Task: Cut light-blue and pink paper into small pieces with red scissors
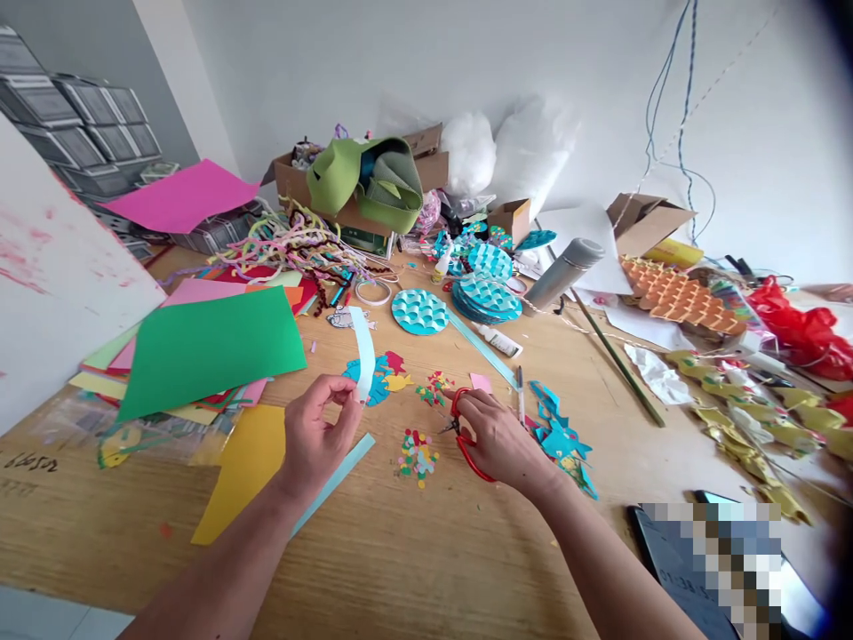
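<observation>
1. Stretching beneath both grips: a wooden table (400, 578).
2. Green sheet (217, 356), left of the left hand's grip, atop other coloured paper.
3. Left hand (320, 436): thumb and fingertips pinched narrow on a pale blue strip (363, 351), which rises above them.
4. Right hand (490, 434): curled around red-handled scissors (457, 427); I cannot tell how far the blades part.
5. Between the two grips: scattered paper bits (418, 455).

Your single camera, worn on the head, looks forward and down over the table (400, 569) at close range. Your left hand (320, 431) and right hand (497, 436) occupy mid-frame; the wall (600, 44) (facing you) spans the top.
</observation>
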`<state>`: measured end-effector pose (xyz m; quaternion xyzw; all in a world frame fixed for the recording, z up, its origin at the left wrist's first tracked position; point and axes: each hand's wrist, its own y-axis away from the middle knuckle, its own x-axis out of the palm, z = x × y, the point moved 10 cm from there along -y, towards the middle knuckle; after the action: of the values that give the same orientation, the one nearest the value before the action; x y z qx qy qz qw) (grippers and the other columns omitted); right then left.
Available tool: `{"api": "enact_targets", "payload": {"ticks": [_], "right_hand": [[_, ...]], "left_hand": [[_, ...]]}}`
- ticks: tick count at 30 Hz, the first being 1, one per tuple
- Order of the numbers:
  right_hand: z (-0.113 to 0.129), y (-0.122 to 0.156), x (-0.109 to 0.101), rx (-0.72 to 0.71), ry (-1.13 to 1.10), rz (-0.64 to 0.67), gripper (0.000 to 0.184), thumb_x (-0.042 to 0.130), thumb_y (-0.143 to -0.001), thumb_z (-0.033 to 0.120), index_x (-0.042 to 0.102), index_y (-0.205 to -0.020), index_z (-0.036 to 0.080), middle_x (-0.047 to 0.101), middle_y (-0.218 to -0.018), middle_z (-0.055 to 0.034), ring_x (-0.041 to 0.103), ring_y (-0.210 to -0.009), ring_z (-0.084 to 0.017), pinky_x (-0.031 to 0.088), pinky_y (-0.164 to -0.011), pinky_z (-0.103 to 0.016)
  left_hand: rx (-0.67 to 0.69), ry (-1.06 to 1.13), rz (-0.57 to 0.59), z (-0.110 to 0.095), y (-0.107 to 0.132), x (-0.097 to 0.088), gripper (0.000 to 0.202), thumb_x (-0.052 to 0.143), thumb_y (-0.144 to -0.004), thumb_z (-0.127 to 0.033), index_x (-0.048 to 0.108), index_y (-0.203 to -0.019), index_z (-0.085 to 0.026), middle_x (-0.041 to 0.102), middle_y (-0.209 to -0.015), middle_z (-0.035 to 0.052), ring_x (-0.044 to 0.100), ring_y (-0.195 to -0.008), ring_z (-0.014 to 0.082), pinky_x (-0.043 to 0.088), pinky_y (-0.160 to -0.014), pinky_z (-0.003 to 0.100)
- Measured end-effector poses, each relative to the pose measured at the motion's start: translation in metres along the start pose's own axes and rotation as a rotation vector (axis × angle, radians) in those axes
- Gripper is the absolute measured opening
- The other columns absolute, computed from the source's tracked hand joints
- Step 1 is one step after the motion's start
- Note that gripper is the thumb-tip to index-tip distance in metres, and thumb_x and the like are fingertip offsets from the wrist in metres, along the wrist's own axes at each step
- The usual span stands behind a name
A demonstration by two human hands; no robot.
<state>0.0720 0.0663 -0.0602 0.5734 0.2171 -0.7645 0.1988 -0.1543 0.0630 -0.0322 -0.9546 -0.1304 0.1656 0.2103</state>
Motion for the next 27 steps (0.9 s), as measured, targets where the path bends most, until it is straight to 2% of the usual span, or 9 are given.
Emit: {"api": "enact_targets", "payload": {"ticks": [4,10,18,27], "right_hand": [[-0.002,-0.001,0.006,-0.006,0.026,0.020,0.019,0.049,-0.076,0.007,0.055,-0.091,0.017,0.063,-0.101,-0.0136,0.056,-0.098,-0.026,0.047,-0.083,-0.039],[-0.006,0.006,0.009,0.011,0.101,0.058,0.012,0.050,-0.077,0.009,0.054,-0.085,0.017,0.062,-0.093,-0.0113,0.055,-0.089,-0.025,0.046,-0.078,-0.037],[-0.005,0.002,0.015,0.003,0.111,0.077,0.009,0.050,-0.077,0.010,0.053,-0.081,0.017,0.062,-0.092,-0.0101,0.054,-0.089,-0.024,0.043,-0.079,-0.035],[-0.010,0.009,0.012,0.023,0.125,0.038,0.011,0.050,-0.077,0.010,0.052,-0.084,0.017,0.062,-0.092,-0.0100,0.053,-0.088,-0.025,0.041,-0.076,-0.034]], "left_hand": [[0.008,0.006,0.010,-0.002,0.000,0.001,0.004,0.058,-0.079,-0.023,0.059,-0.080,-0.019,0.065,-0.070,0.0015,0.063,-0.063,0.0149,0.051,-0.060,0.024],[0.007,0.009,0.021,-0.004,0.001,0.002,0.002,0.057,-0.080,-0.021,0.058,-0.080,-0.019,0.065,-0.068,0.0007,0.063,-0.063,0.0149,0.050,-0.059,0.024],[0.025,-0.037,0.017,-0.009,-0.001,0.001,0.004,0.056,-0.080,-0.021,0.058,-0.078,-0.018,0.065,-0.067,0.0006,0.063,-0.061,0.0138,0.050,-0.061,0.023],[0.043,-0.032,0.031,-0.009,0.000,0.003,0.004,0.056,-0.081,-0.020,0.058,-0.079,-0.018,0.064,-0.068,0.0001,0.063,-0.061,0.0127,0.050,-0.060,0.022]]}}
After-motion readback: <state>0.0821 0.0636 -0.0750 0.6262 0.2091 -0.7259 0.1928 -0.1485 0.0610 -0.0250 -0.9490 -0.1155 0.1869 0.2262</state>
